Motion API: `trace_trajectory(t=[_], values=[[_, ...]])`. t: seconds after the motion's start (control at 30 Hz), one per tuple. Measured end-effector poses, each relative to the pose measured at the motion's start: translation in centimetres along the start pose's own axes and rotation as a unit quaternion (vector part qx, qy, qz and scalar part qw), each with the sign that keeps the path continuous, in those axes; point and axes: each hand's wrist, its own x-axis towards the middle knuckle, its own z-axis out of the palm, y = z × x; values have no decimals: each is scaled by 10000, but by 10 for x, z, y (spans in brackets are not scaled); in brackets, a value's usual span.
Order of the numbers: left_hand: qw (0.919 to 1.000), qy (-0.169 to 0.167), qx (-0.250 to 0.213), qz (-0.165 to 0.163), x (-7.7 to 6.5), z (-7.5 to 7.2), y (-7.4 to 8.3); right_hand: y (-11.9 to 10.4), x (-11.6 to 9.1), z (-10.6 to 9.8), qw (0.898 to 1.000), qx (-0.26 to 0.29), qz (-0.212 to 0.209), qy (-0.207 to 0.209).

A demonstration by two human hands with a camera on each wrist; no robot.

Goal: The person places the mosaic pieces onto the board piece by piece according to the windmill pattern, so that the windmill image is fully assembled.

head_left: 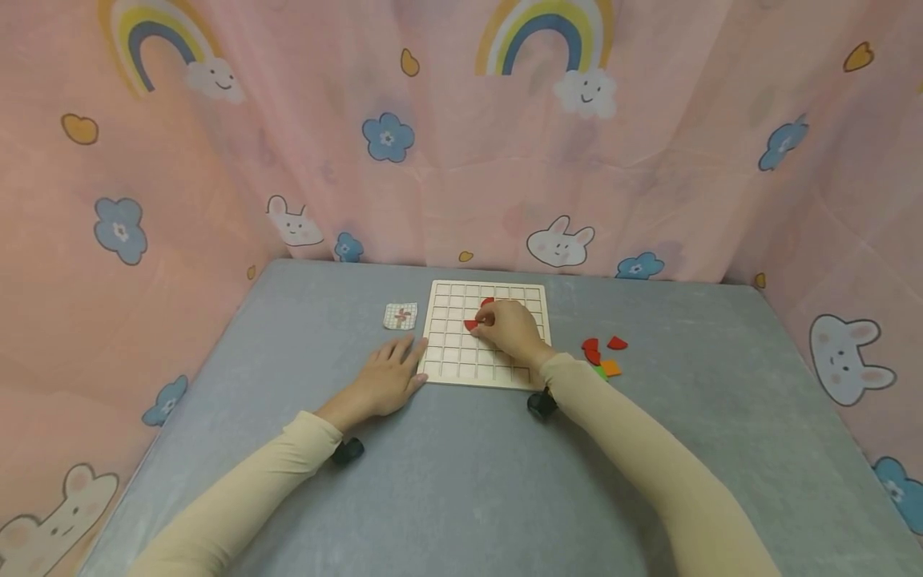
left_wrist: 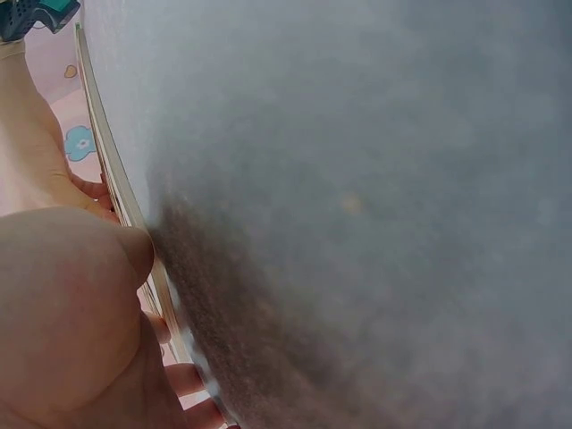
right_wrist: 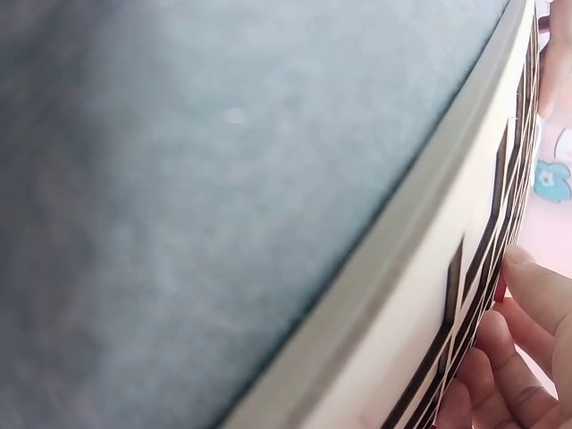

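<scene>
Fingertips (right_wrist: 518,259) of the right hand (head_left: 512,327) pinch a red piece (head_left: 470,324); left hand (head_left: 384,381) lies spread.

Here's the grey surface (head_left: 440,481), carrying a pale gridded board (head_left: 453,357), a printed card (head_left: 400,316) beside it, and, over right, red pieces (head_left: 617,343), orange square (head_left: 611,368), green piece (head_left: 601,373)!

head view downward, wrist views near board (head_left: 461,353)
</scene>
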Motion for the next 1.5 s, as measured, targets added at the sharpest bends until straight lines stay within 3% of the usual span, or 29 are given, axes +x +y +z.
trace_trajectory(t=[0.3, 1.2, 1.5], values=[[9999, 145, 28, 54, 2, 2, -3, 0, 0, 0, 10000, -15, -30, 31], [9999, 73, 70, 34, 1, 4, -3, 1, -2, 3, 10000, -40, -29, 25], [10000, 39, 62, 31, 0, 2, -3, 5, -3, -1, 9998, 177, -86, 40]])
